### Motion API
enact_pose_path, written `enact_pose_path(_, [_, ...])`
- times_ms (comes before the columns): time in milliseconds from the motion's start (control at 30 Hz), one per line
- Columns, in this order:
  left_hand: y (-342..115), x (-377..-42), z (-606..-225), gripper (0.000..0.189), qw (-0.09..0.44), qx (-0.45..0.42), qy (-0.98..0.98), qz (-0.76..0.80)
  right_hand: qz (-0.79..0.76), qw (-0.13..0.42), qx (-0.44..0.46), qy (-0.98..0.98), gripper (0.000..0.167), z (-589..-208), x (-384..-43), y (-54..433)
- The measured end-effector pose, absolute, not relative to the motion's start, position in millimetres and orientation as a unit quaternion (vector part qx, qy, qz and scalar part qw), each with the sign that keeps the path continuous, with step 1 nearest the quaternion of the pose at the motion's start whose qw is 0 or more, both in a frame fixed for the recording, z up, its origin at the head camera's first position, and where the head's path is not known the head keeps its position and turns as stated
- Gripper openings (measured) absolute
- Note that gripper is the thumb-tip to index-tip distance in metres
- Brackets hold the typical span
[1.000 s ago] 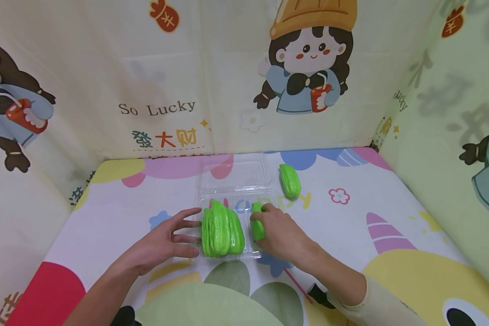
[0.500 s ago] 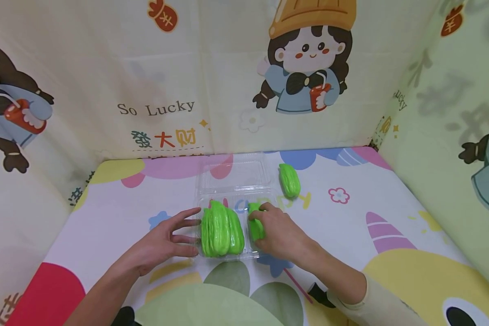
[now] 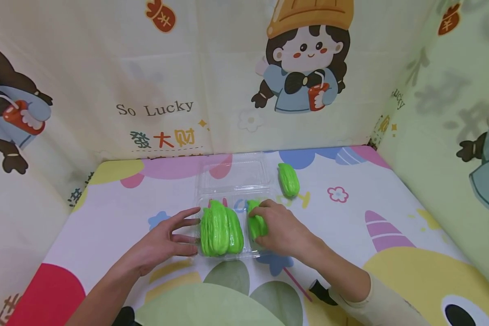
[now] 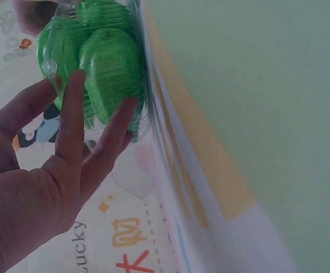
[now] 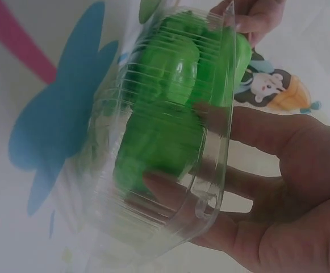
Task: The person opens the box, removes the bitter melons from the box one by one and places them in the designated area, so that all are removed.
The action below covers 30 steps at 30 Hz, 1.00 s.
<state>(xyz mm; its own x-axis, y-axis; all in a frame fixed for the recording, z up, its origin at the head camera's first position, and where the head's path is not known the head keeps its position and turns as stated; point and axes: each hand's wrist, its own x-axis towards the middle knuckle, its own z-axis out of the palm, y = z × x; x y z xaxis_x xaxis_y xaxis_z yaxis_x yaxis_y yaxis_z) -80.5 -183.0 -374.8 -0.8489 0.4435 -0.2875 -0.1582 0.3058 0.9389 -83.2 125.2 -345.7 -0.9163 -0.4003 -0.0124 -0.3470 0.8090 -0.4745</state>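
Head: clear clamshell (image 3: 234, 189) centre-low, green gourds (image 3: 220, 230) in its left half. Right hand (image 3: 283, 230) clamped on another gourd (image 3: 254, 222), right half; left hand (image 3: 165, 240) at left edge, fingers apart. Left wrist: fingers spread, clamshell up top. Right wrist: gripped gourd, centre.

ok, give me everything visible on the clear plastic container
The container is clear, glossy, apparently thin plastic with ribbed sides. Its lid lies open toward the back; it sits upright on the printed cover, holding green ridged pieces at left and another green piece at right, which the right hand grips. The left hand is at its left side; contact is unclear.
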Motion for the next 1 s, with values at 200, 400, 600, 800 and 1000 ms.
enact_pose_path(200, [-184,-80,-375,0.093,0.263,0.099,0.758,0.589,-0.249,0.057,-0.192,0.948,0.046,-343,-83,129])
enact_pose_path(400, [-185,-79,-376,0.093,0.261,0.102,0.761,0.585,-0.245,0.054,-0.198,0.948,0.046,-339,-83,133])
enact_pose_path(600, [-184,-80,-377,0.092,0.262,0.101,0.76,0.586,-0.248,0.052,-0.213,0.944,0.045,-331,-84,140])
enact_pose_path(800, [-185,-78,-379,0.092,0.262,0.103,0.759,0.587,-0.271,0.052,-0.219,0.936,0.045,-323,-85,148])
enact_pose_path(1000, [-186,-80,-377,0.093,0.263,0.112,0.755,0.59,-0.302,0.056,-0.218,0.926,0.045,-316,-89,157])
